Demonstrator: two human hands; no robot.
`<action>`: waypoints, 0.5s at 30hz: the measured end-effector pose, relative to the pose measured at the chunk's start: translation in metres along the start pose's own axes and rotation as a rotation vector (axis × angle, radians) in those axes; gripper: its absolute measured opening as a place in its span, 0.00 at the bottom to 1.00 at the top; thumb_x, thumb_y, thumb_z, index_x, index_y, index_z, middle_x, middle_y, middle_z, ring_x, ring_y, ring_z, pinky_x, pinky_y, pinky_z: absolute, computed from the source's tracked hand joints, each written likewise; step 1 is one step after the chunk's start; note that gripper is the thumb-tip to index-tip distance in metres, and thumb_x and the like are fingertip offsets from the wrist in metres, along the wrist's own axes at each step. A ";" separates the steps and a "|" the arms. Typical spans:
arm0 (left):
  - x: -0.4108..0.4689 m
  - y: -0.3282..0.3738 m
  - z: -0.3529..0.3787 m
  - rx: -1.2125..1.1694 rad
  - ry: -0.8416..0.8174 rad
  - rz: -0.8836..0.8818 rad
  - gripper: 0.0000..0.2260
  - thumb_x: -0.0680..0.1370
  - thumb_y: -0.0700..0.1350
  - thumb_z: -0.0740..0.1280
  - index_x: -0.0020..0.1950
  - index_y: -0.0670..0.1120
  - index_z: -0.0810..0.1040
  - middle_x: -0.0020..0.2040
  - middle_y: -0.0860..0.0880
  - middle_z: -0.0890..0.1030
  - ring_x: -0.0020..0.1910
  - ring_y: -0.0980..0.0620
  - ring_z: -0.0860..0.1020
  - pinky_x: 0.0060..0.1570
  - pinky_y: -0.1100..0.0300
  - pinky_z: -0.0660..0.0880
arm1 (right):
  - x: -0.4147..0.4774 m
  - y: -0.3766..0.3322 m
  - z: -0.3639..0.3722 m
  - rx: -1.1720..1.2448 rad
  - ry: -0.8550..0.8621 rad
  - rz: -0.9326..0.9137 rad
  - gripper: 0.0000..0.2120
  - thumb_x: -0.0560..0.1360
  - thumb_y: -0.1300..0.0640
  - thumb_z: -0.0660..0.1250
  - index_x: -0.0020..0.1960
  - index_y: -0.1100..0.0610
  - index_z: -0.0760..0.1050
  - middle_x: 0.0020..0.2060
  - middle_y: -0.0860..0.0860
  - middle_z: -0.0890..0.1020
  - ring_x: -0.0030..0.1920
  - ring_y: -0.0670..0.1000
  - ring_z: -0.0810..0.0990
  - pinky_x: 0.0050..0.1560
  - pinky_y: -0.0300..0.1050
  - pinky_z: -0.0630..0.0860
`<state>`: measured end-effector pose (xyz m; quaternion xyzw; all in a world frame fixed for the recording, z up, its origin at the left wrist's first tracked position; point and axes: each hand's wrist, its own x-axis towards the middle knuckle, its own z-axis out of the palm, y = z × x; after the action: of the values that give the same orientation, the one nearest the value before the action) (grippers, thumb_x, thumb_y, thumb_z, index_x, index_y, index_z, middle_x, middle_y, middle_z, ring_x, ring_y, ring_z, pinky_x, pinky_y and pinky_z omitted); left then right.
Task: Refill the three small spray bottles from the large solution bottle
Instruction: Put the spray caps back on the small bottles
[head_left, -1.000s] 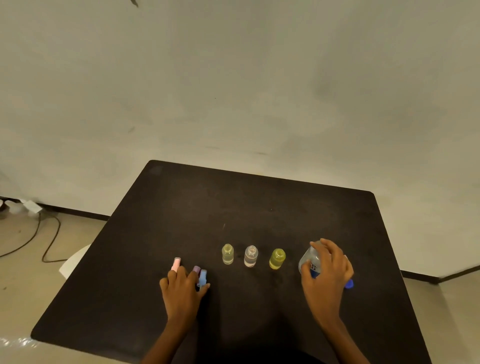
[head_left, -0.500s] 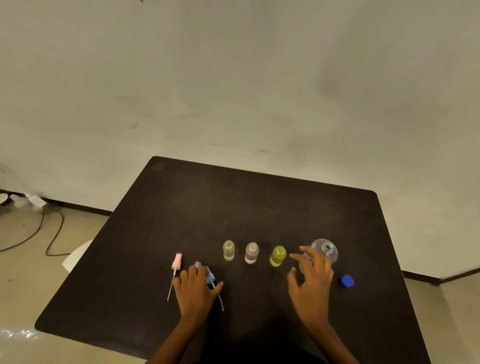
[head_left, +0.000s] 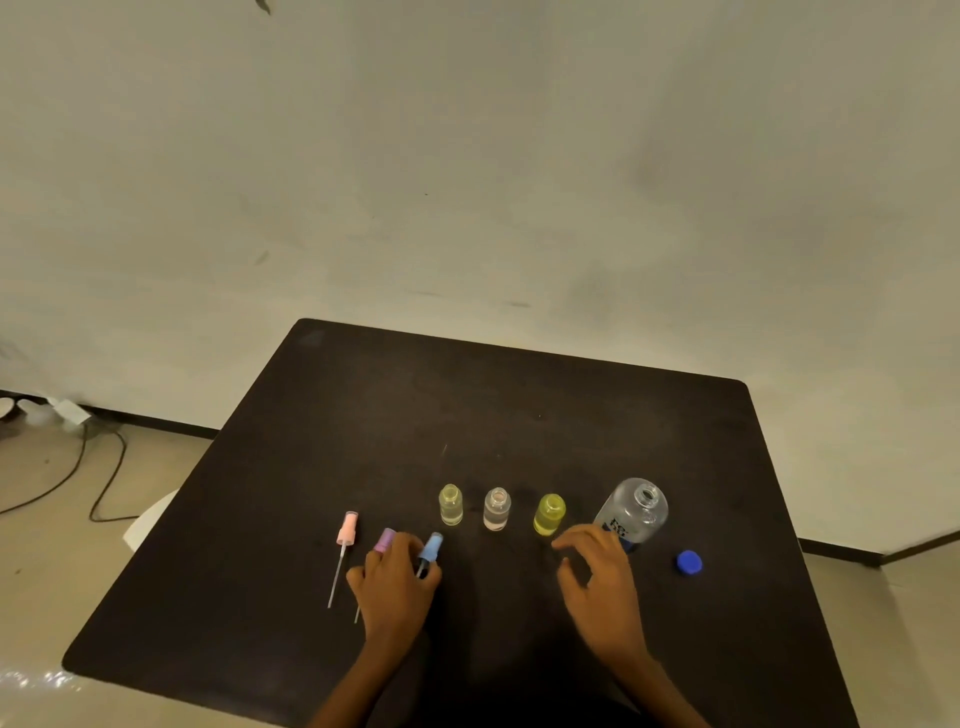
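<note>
My hands are staying apart over the near half of the table: L hand at approx 7 o'clock from the table's middle, R hand at approx 5.

R hand is hovering w/ fingers loosely curled & spread, gripping nothing. Its fingertips are pointing toward 11, just short of the yellow bottle. The big bottle is standing upright at 1 o'clock of R hand, just beside it, neck open. Can't tell if the hand is touching it. The cap is lying on the table at 3 o'clock of R hand, apart from it & at approx 5 o'clock of the big bottle.

The 3 small bottles are standing in a row, necks open, toward 12 from the gap btwn my hands: green bottle on the L, clear bottle in the mid, yellow bottle on the R, each apart from the next.

L hand is lying over 2 sprayers. The purple sprayer is poking out at 11 of the hand, and the blue sprayer at 1, btwn thumb & forefinger. Can't tell if I'm pinching the blue one or just resting on it. The pink sprayer is lying alone at 9–10 o'clock of L hand, untouched, head toward 12 & tube trailing toward 6.

Cables are trailing on the floor off the table's 9 o'clock side.
</note>
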<state>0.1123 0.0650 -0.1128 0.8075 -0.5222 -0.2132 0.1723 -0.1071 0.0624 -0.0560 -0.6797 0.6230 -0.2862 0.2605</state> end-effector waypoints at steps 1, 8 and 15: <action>-0.002 0.003 -0.001 -0.063 -0.005 0.003 0.08 0.72 0.50 0.69 0.46 0.56 0.71 0.44 0.57 0.77 0.46 0.58 0.74 0.52 0.59 0.61 | 0.000 0.001 0.000 0.053 -0.038 0.034 0.12 0.70 0.68 0.67 0.45 0.51 0.76 0.46 0.44 0.76 0.50 0.44 0.74 0.48 0.34 0.68; -0.030 0.046 -0.011 -0.640 -0.380 0.203 0.08 0.71 0.39 0.72 0.47 0.47 0.76 0.45 0.51 0.80 0.45 0.60 0.79 0.45 0.70 0.74 | 0.003 -0.012 0.000 0.537 -0.359 0.356 0.11 0.74 0.62 0.66 0.55 0.52 0.72 0.45 0.52 0.81 0.43 0.50 0.82 0.44 0.40 0.78; -0.027 0.073 -0.006 -0.669 -0.372 0.337 0.10 0.70 0.39 0.73 0.45 0.50 0.76 0.42 0.53 0.81 0.44 0.61 0.80 0.46 0.69 0.76 | 0.007 -0.014 -0.008 0.661 -0.265 0.358 0.07 0.71 0.65 0.69 0.46 0.56 0.77 0.41 0.53 0.83 0.43 0.49 0.83 0.44 0.42 0.79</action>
<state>0.0497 0.0615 -0.0669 0.5581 -0.5713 -0.4821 0.3603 -0.1027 0.0564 -0.0403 -0.4709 0.5671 -0.3310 0.5891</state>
